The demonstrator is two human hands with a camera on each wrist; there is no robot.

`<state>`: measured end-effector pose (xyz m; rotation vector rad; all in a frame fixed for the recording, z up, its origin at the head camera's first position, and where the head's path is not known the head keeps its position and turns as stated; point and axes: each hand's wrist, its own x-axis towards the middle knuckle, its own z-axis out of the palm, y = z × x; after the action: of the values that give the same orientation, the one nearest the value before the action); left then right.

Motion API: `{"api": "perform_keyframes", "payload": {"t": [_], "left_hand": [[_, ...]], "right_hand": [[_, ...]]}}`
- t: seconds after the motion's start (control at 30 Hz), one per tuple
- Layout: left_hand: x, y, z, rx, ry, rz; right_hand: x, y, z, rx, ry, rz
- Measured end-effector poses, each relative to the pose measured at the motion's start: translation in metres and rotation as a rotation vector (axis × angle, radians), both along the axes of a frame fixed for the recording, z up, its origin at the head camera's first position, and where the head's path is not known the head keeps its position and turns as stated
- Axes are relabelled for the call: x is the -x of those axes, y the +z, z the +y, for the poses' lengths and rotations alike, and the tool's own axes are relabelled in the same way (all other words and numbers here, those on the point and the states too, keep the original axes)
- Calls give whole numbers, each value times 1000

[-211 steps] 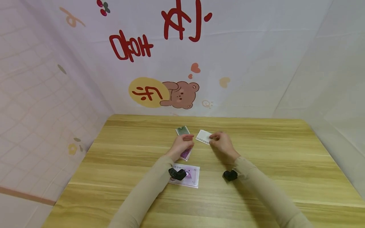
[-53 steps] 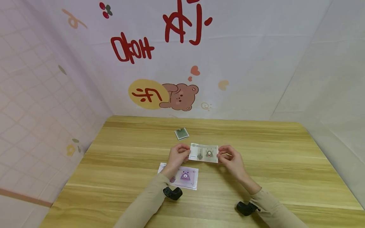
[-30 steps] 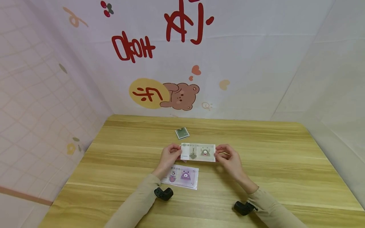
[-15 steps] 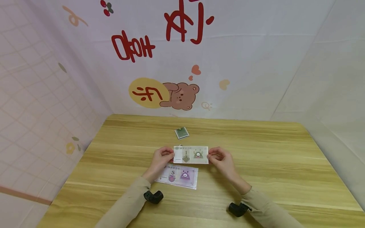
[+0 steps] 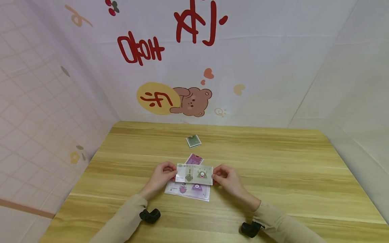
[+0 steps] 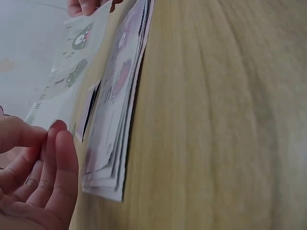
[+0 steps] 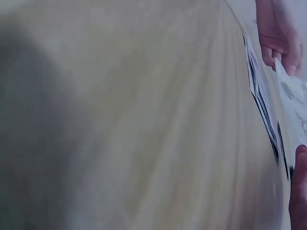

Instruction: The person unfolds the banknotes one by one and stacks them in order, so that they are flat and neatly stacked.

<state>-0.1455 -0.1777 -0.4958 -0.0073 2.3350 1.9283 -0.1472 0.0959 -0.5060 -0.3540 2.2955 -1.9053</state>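
A green-grey play banknote [image 5: 202, 174] marked 1 is stretched flat between both hands. My left hand [image 5: 161, 176] pinches its left end between thumb and fingers; my right hand [image 5: 228, 180] pinches the right end. Just under it lies a stack of purple play banknotes [image 5: 194, 194] marked 5, its upper part covered. In the left wrist view the held banknote [image 6: 72, 67] is raised off the table beside the stack [image 6: 112, 110], which shows several layers. The right wrist view catches the stack edge-on and only part of my right hand [image 7: 299, 191].
A folded purple banknote [image 5: 194, 159] lies behind the held one, partly hidden by it. Farther back is a folded green banknote [image 5: 193, 141]. The wooden table [image 5: 273, 155] meets a printed cloth wall [image 5: 258, 67] at the back.
Earlier, the hands were at smaller folded notes farther back. Now the unfolded 1 banknote has come nearer and left, over the purple stack's upper part, uncovering the folded purple note.
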Motion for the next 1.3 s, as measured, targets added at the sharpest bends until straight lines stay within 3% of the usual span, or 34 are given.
{"api": "perform_keyframes", "payload": {"t": [0.13,0.3,0.5,0.8,1.07,1.3], "left_hand": [[-6,6,-7,67,-33,17],[-12,5,-14,121,-62,43],[-14,1,-16,155,-59,34],[-18,-2,-18,167,-80,39],[-15,-7,-23,149,-120,53],[-18,-4,-26,181,-159,95]], "right_hand": [[-6,4,-7,-67,37,-22],[-15,14,-13,-146,76,-26],[-13,4,-14,-197,81,6],[-13,-2,-19,-400,93,209],[-12,-2,-21,-452,99,236],[-12,1,-23,-479,121,242]]}}
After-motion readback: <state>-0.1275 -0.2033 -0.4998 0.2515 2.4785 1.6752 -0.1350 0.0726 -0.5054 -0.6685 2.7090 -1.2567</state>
